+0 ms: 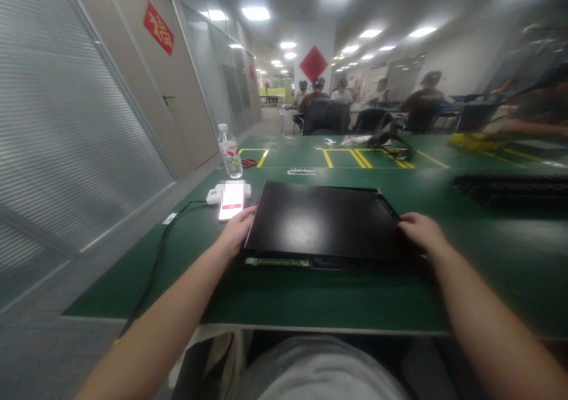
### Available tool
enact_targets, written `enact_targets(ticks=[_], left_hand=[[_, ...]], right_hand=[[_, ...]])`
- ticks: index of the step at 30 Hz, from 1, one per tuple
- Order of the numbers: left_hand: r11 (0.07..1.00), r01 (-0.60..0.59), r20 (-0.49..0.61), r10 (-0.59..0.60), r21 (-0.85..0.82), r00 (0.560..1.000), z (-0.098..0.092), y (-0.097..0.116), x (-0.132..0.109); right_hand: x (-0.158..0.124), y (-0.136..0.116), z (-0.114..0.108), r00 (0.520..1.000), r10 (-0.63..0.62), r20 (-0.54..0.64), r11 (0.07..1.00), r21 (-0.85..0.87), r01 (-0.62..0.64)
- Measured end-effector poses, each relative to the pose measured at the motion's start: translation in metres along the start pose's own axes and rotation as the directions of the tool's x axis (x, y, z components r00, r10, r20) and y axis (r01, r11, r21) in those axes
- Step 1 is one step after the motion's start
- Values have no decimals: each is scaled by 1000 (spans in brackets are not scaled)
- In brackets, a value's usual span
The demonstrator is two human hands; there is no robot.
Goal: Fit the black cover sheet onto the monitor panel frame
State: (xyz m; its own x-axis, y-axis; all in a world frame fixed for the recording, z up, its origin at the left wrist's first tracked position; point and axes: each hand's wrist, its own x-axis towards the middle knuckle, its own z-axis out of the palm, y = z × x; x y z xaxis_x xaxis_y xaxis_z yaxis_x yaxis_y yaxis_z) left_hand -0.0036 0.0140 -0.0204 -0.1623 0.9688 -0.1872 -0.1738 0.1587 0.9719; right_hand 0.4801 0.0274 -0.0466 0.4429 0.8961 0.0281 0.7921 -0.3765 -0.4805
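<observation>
A black LCD screen panel [323, 219] lies between my hands over the green table, its dark face up and reflecting a light. Along its near edge shows a narrow green circuit board strip [278, 262]. My left hand [238, 231] grips the panel's left edge, with most of the fingers hidden. On the opposite side, my right hand [421, 232] holds the right edge, thumb on top and fingers out of sight underneath. A second dark edge shows under the panel; whether it is a separate panel I cannot tell.
Left of the panel, a lit phone [232, 202] rests against a white power strip [213, 195] with a black cable. A water bottle [229, 151] and red-handled scissors [249, 163] stand behind. Dark stacked items [510, 191] sit at right. People work farther back.
</observation>
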Motion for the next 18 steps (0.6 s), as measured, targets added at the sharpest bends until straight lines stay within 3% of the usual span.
enact_targets(ticks=[9, 13, 18], left_hand=[[996, -36, 17, 34, 86, 999, -2, -5, 2], [998, -56, 51, 55, 30, 997, 0, -2, 0], [999, 1, 98, 4, -46, 995, 4, 8, -7]], right_hand=[[0, -2, -3, 1000, 2, 12, 1000, 3, -2], [0, -3, -3, 1000, 1, 27, 1000, -12, 0], [-1, -6, -4, 1000, 3, 7, 1000, -21, -3]])
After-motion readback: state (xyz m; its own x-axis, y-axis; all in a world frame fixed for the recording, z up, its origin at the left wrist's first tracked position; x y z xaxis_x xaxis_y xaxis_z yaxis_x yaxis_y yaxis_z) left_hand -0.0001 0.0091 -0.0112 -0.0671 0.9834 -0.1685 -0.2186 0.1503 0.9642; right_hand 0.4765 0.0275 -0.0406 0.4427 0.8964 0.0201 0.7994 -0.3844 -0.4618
